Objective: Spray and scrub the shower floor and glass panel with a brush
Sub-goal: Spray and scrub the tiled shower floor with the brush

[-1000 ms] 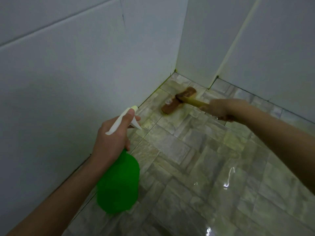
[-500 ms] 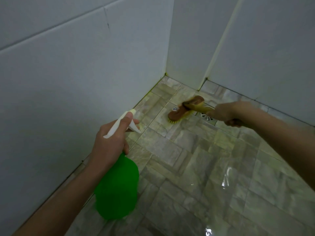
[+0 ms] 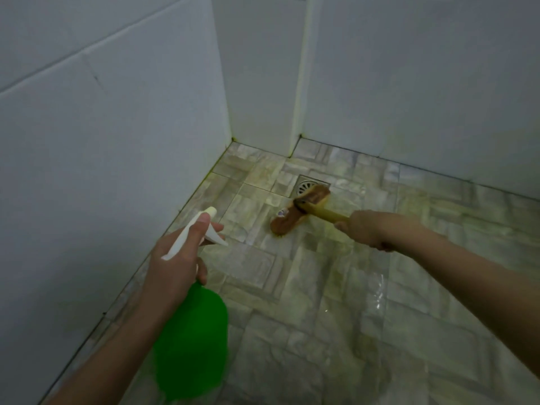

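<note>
A green spray bottle [image 3: 191, 343] with a white trigger head hangs low at the left; my left hand [image 3: 175, 267] grips its neck, one finger lying along the top of the head. My right hand [image 3: 369, 229] grips the yellow handle of a brown scrub brush [image 3: 301, 210]. The brush head lies bristles down on the wet marbled floor tiles [image 3: 336, 317], its far end over the edge of the round metal drain [image 3: 306, 186]. No glass panel shows in this view.
White tiled walls [image 3: 117, 141] close the floor on the left and at the back, meeting in a corner beyond the drain. A vertical pale strip [image 3: 299, 83] runs down the back wall. Water glistens on the tiles at the lower right.
The brush has slid right, away from the corner by the left wall, onto the drain's edge. My left hand holds the bottle as before; the view has tilted up a little.
</note>
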{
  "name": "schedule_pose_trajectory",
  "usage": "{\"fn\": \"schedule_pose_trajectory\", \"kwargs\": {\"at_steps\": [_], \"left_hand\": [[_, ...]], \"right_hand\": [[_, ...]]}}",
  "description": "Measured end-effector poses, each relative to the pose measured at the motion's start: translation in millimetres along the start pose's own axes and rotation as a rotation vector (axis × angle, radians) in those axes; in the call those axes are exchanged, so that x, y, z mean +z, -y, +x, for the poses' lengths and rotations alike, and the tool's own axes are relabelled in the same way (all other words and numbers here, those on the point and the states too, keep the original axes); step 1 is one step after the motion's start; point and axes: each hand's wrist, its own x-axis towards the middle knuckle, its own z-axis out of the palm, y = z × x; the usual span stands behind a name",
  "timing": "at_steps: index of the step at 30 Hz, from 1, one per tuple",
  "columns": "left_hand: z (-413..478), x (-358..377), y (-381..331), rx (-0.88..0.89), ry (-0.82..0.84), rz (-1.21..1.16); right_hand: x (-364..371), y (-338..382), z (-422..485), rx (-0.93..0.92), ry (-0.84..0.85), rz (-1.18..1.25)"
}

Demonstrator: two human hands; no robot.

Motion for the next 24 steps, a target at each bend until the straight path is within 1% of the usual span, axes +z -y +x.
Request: {"fn": "schedule_pose_trajectory", "kwargs": {"at_steps": [2, 4, 5, 8, 10, 12, 13, 16, 18, 21, 24], "left_hand": [[-6, 9, 1, 0.002, 0.041, 0.034], [-13, 18, 1, 0.016, 0.074, 0.063], [-17, 23, 1, 0.023, 0.090, 0.073], [-31, 38, -4, 0.034, 0.124, 0.087], [-42, 49, -6, 0.030, 0.161, 0.109], [-53, 61, -9, 0.036, 0.227, 0.119], [-59, 67, -10, 0.035, 0.258, 0.123], [-75, 84, -8, 0.046, 0.327, 0.127], [-83, 94, -8, 0.057, 0.377, 0.162], [-91, 106, -9, 0.067, 0.436, 0.155], [-99, 116, -10, 0.063, 0.496, 0.141]], "right_hand": [[1, 11, 14, -0.027, -0.073, 0.082], [3, 11, 20, -0.045, -0.091, 0.160], [7, 3, 14, -0.033, -0.088, 0.160], [36, -42, -35, 0.010, -0.060, 0.113], [61, -77, -80, 0.086, 0.005, 0.157], [78, -95, -115, 0.160, 0.048, 0.169], [83, -96, -123, 0.171, 0.038, 0.158], [86, -84, -112, 0.126, -0.076, 0.182], [81, -88, -108, 0.140, -0.090, 0.233], [88, -125, -147, 0.232, -0.014, 0.283], [113, -150, -196, 0.309, 0.046, 0.267]]}}
